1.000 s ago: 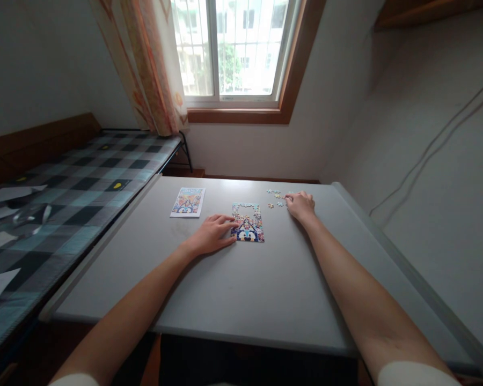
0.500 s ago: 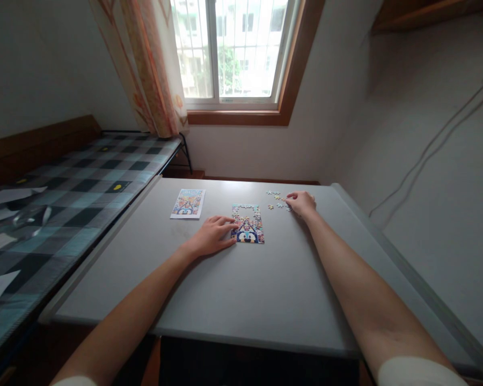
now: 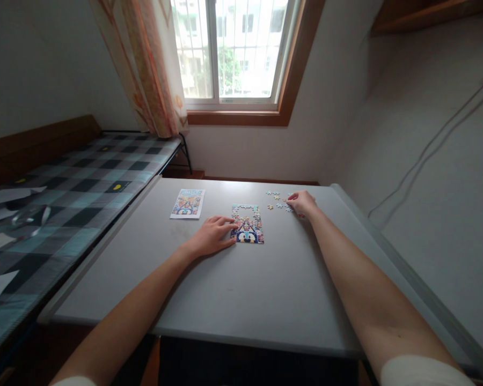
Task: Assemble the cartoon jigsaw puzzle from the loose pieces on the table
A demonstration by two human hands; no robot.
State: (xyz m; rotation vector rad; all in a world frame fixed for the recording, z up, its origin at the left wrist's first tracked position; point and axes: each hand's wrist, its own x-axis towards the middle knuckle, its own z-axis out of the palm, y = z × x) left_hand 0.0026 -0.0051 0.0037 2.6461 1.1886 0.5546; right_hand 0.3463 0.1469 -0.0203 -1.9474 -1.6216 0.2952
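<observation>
A partly assembled jigsaw puzzle [image 3: 248, 236] lies on the table, with a gap in its upper middle where the grey tabletop shows through. Flat at its left edge rests my left hand [image 3: 214, 235], fingers spread and the tips touching the puzzle. Several loose puzzle pieces [image 3: 279, 206] are scattered to the puzzle's upper right. Over the right side of these, my right hand [image 3: 303, 203] has thumb and forefinger pinched together on a small puzzle piece, mostly hidden by the fingertips. The palm covers part of the tabletop there.
A printed picture card [image 3: 187, 204] lies left of the puzzle on the grey table [image 3: 241, 295]. Along the left side stands a bed [image 3: 104, 177] with a checked cover, papers and a clear plastic item on it. Behind the table is a window [image 3: 245, 53] with a curtain [image 3: 153, 69].
My right hand has shifted very slightly and its fingers have drawn closer together among the loose pieces. My left hand stays in place on the puzzle.
</observation>
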